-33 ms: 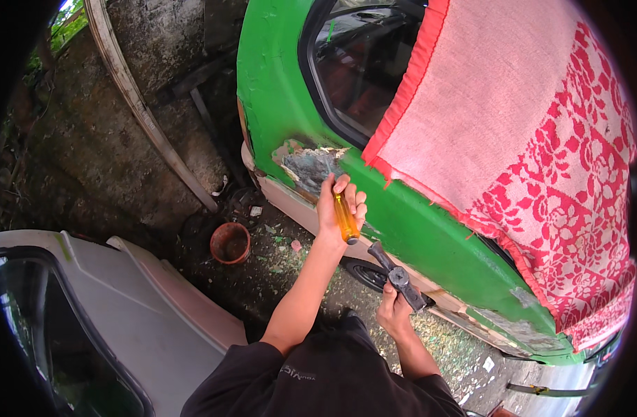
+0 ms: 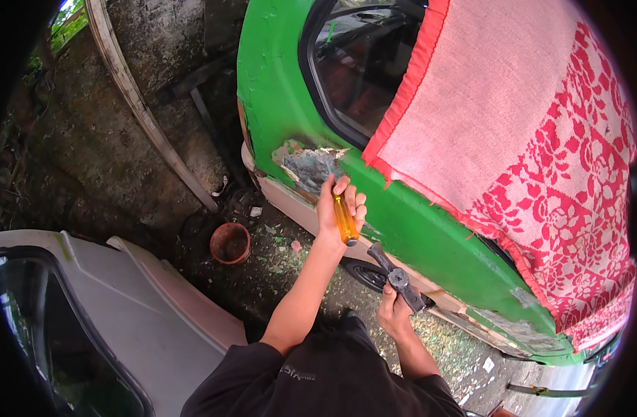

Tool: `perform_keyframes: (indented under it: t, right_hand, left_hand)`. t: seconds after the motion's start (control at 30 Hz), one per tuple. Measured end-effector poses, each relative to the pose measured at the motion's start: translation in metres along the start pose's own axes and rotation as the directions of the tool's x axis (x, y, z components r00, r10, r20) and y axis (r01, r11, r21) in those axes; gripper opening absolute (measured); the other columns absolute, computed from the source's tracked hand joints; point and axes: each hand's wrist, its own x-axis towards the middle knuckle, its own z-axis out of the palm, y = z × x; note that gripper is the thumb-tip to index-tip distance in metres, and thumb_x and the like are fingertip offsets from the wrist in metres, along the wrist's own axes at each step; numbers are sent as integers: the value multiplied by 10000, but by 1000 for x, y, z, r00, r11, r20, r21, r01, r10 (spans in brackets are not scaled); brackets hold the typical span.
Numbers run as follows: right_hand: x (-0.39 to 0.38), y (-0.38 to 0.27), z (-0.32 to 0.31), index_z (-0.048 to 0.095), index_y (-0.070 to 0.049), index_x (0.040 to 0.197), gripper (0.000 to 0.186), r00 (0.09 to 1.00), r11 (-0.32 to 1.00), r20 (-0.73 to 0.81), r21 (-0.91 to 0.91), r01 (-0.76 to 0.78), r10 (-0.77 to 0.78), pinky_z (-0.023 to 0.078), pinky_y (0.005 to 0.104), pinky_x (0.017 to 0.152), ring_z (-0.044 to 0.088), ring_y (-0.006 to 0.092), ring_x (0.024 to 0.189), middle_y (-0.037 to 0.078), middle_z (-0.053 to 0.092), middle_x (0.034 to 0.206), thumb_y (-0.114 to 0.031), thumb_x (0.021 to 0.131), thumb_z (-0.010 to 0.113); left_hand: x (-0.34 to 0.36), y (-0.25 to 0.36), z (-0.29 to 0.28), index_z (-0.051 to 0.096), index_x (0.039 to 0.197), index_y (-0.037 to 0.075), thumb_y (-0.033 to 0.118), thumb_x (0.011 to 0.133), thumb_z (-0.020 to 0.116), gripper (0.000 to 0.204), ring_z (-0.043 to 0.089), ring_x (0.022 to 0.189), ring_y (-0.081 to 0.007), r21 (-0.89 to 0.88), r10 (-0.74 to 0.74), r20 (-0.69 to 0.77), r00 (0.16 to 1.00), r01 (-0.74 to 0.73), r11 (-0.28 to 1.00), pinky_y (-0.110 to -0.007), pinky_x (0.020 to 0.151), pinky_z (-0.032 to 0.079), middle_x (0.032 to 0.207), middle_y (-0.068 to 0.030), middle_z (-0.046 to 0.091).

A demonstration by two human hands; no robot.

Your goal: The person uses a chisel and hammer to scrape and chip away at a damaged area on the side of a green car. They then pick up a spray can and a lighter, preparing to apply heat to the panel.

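Note:
My left hand (image 2: 327, 212) is closed around the amber see-through handle of a screwdriver (image 2: 345, 221), its butt end toward me. The blade side points at a bare, chipped patch (image 2: 308, 169) on the green car body (image 2: 402, 212); whether the tip touches it is hidden by my fingers. Lower and to the right, my right hand (image 2: 394, 314) grips a dark metal hammer (image 2: 398, 279). The hammer's head is held just short of the screwdriver's butt, with a small gap between them. Most of the hammer's handle is hidden from view.
A pink and red floral cloth (image 2: 520, 118) covers the green car's upper side beside its window (image 2: 367, 66). Paint flakes litter the ground (image 2: 284, 254). A reddish pot (image 2: 230, 243) stands left of my arm. Close on the left is a grey vehicle (image 2: 144, 292); a long curved strip (image 2: 134, 97) lies behind.

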Motion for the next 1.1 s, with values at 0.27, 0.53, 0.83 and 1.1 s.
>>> perform_keyframes:
  t: [0.27,0.53,0.83,1.1]
  right_hand:
    - [10,-4,4,490,2,761,96,998,998,5,-3,59,-59,347,326,427,426,260,414,104,401,533,-33,755,580]
    - [5,5,-2,510,-58,776,267,887,895,-117,-56,442,-446,331,311,394,464,215,429,54,448,554,-43,586,697]
    - [0,27,15,552,-29,789,101,999,991,-48,-135,-26,19,411,323,478,496,233,458,105,465,544,-100,850,588]
    - [2,35,22,460,-66,998,241,899,761,185,482,-435,396,215,169,413,276,9,473,-62,334,599,-307,995,451]
  left_hand:
    - [4,-3,0,407,664,143,363,1011,298,425,249,419,-137,51,-6,-15,1000,7,999,-269,366,185,447,-31,284]
    - [11,-4,0,391,656,167,409,1007,287,439,254,407,-142,122,-13,-70,997,21,992,-277,370,225,441,-17,271]
    - [13,23,-16,408,670,159,389,1012,321,421,285,444,-132,245,98,-125,987,-65,967,-270,369,223,458,-15,293]
    - [-30,12,-30,509,920,133,368,975,424,256,392,577,-155,398,93,-262,960,20,917,-277,508,341,627,-57,434]
